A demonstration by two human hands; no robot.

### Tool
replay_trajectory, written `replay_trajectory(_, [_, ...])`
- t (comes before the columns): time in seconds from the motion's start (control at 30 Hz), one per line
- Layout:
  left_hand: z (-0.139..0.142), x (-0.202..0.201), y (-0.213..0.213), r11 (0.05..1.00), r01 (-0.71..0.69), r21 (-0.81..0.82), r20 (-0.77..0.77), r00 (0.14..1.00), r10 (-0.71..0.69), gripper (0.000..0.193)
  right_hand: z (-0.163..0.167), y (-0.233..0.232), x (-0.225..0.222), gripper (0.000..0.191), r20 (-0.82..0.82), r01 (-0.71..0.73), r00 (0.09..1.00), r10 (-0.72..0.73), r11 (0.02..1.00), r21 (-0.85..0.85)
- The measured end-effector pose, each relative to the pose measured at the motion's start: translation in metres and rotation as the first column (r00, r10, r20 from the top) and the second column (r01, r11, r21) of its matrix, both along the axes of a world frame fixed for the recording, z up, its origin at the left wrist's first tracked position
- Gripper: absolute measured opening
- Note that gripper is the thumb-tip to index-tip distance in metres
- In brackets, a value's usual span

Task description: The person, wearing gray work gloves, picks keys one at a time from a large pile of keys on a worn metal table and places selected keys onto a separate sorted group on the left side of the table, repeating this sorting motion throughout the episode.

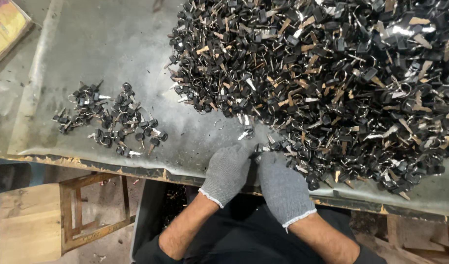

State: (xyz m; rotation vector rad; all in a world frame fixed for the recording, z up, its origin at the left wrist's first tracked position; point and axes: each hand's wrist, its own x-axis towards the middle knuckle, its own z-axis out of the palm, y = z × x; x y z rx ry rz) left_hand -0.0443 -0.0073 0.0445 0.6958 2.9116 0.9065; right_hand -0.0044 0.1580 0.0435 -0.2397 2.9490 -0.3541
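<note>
Both my hands wear grey knit gloves and meet at the table's near edge. My left hand (228, 172) and my right hand (282, 185) pinch together a small black-headed key on a ring (258, 149) between their fingertips. Right beyond them spreads a huge pile of black-headed keys with rings and tan tags (332, 73), covering the right half of the table. A small separate group of the same keys (112, 120) lies to the left.
The grey worn table (112, 44) has a chipped front edge. A wooden stool (63, 215) stands below on the left. A dark bin (151, 215) sits under the table by my knees. A yellow board (4, 24) lies at the far left corner.
</note>
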Motion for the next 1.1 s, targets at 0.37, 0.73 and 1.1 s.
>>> replay_trajectory(0.37, [0.000, -0.002, 0.000, 0.999, -0.030, -0.017, -0.009, 1.000, 0.030, 0.013, 0.018, 0.024, -0.020, 0.030, 0.261, 0.087, 0.965, -0.015, 0.960, -0.267])
replay_trajectory(0.73, [0.006, -0.002, -0.001, 0.996, -0.081, 0.030, 0.011, 0.997, 0.081, 0.016, -0.001, 0.012, -0.003, 0.039, -0.104, -0.089, 0.993, 0.062, 0.954, -0.286])
replay_trajectory(1.1, [0.009, -0.010, 0.000, 0.999, 0.035, 0.002, 0.099, 0.994, -0.035, 0.018, 0.011, -0.001, -0.008, 0.020, 0.060, -0.031, 0.998, 0.027, 0.997, 0.067])
